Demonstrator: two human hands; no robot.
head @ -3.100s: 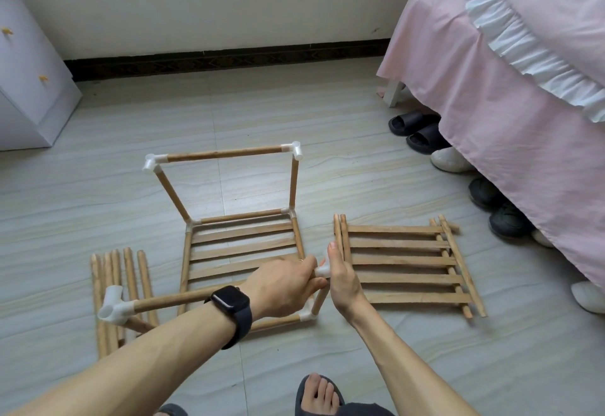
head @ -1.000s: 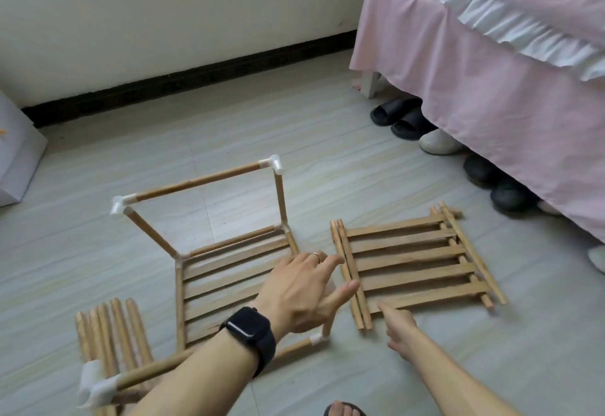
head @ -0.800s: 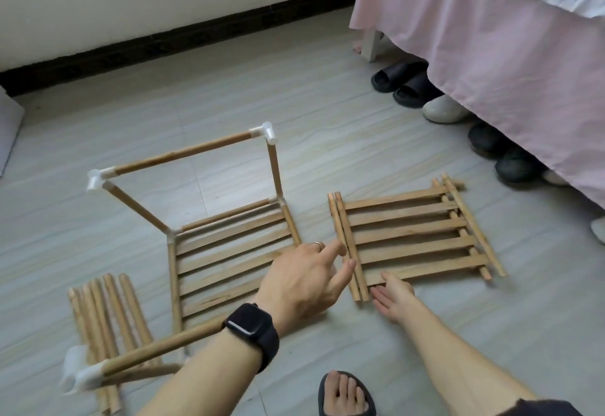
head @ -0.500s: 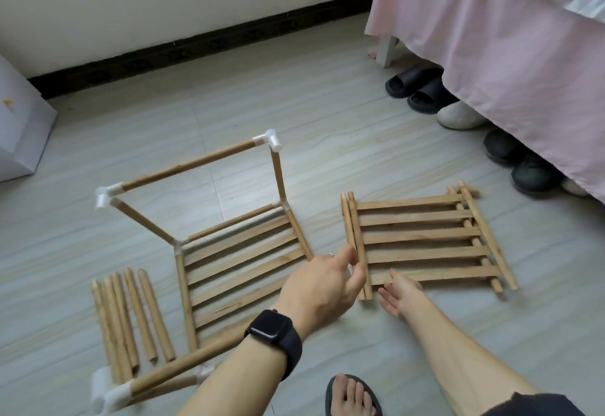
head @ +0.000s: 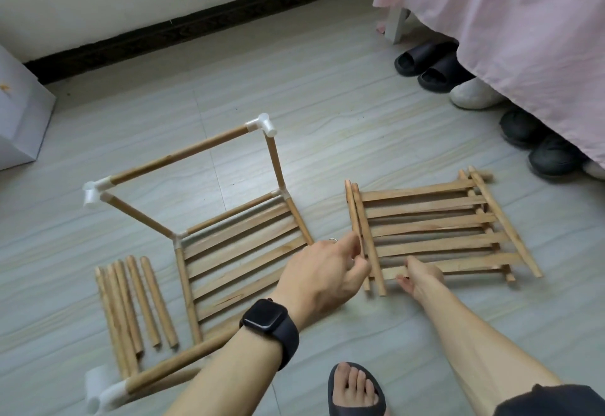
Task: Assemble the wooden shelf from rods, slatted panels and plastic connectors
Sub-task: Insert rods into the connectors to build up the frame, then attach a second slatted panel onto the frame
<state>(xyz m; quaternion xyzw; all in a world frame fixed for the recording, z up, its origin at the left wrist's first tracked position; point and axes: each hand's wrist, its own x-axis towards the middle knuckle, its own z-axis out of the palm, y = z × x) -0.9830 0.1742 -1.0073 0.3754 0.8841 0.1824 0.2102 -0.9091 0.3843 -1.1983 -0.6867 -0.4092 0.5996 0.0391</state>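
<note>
Head view: a half-built frame [head: 183, 157] of pale rods, white connectors [head: 262, 124] and one slatted panel stands on the floor [head: 327, 88], left of centre. Just right of it lie the stacked loose panels [head: 432, 220], flat. Spare rods [head: 144, 301] lie left of the frame. The left grip [head: 324, 271] pinches the panels' left rail; the right grip [head: 422, 276] curls on their nearest slat.

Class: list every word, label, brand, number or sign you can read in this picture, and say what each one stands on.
No text can be read anywhere.
The watch has a dark face.
The cabinet bears only a blurred orange mark, no letters.
The panel, rods and connectors show no print.
</note>
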